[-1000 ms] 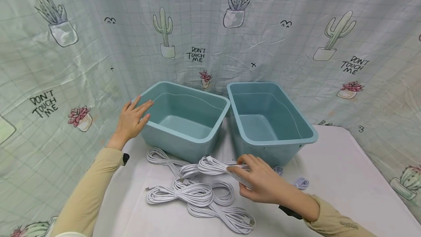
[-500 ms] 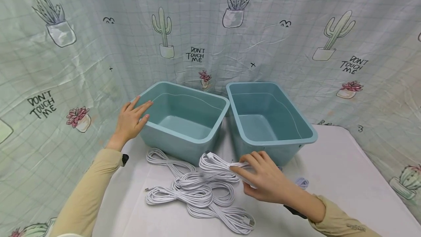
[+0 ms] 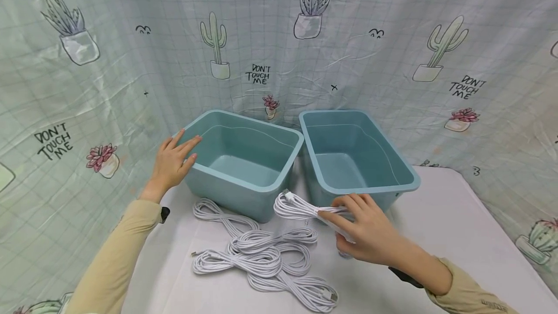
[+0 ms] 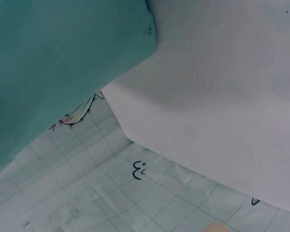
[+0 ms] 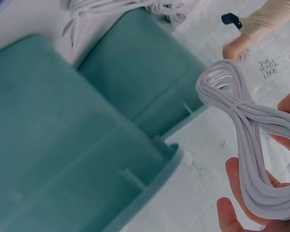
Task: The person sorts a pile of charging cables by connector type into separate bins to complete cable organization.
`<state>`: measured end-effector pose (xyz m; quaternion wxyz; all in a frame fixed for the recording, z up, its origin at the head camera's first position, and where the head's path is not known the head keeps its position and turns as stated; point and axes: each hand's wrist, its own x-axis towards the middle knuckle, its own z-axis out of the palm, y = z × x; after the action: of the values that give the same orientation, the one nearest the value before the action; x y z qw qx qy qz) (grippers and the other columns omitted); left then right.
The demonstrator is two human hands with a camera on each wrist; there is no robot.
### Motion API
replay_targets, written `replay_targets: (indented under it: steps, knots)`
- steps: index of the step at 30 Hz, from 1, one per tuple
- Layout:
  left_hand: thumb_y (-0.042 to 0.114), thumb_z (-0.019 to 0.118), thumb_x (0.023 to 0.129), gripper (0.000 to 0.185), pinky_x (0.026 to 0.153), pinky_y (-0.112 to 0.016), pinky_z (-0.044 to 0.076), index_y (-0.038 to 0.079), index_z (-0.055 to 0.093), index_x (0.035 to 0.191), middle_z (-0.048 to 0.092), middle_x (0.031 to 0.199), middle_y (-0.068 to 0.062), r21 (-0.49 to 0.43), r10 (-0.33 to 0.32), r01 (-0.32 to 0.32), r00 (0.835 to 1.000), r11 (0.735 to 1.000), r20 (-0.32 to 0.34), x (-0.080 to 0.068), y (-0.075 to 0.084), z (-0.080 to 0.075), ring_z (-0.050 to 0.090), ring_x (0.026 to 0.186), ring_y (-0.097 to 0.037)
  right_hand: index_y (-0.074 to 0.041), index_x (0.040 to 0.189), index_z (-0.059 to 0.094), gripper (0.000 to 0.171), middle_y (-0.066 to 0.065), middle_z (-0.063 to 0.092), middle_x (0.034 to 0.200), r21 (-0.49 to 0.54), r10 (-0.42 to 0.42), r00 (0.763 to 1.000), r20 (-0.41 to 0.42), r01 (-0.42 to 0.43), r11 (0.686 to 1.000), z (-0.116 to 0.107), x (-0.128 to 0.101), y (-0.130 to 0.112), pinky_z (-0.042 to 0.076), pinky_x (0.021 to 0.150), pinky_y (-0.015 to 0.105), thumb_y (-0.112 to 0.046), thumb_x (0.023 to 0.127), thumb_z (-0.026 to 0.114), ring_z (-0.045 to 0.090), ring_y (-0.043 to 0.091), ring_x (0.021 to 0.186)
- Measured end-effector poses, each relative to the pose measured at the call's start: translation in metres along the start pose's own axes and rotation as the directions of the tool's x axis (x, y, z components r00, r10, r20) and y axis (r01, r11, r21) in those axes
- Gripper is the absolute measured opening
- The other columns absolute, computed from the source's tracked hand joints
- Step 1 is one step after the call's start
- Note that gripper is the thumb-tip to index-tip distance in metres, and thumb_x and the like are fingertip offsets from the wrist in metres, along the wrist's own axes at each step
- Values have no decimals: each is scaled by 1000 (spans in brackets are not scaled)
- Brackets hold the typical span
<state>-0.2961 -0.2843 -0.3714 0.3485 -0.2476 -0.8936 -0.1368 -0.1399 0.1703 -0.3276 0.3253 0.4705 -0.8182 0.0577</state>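
Note:
My right hand (image 3: 359, 229) grips a coiled white cable bundle (image 3: 298, 206) and holds it lifted just in front of the right teal bin (image 3: 403, 189). The right wrist view shows that white cable bundle (image 5: 251, 140) lying across my fingers (image 5: 237, 186), beside the bins' outer walls. My left hand (image 3: 173, 160) rests with straight fingers on the near left corner of the left teal bin (image 3: 244, 185). Both bins are empty. Several more white cable coils (image 3: 261, 256) lie on the white table in front of the bins.
A cactus-print curtain (image 3: 270, 38) hangs close behind and around the table. The white table (image 3: 440, 222) extends to the right of the bins. In the left wrist view only the bin's teal wall (image 4: 53, 63), the table edge and the curtain appear.
My right hand has raised the cable bundle off the pile and carried it right and toward the right bin. The left hand has stayed on the left bin's rim.

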Motion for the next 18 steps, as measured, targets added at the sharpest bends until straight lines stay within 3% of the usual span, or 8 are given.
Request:
replay_targets:
  steps: [9,18]
  knots:
    - [50,28,93,55,101,-54,25,15,52,127,57,123,-10,-3,9,-9,1000,1000,-20,-1,1,1,37,128,-35,-16,108,64,44,7,56,96,-3,81,996,-27,-82,997,-24,-5,10,38,71,40,-30,87,27,50,20,85]
    - [49,29,93,53,101,-53,26,14,52,126,57,123,-10,-3,10,-10,1000,1000,-23,0,1,1,37,127,-35,-13,105,65,43,11,55,92,-15,144,984,-107,-146,989,-37,-5,32,37,66,41,-32,88,30,50,24,81]
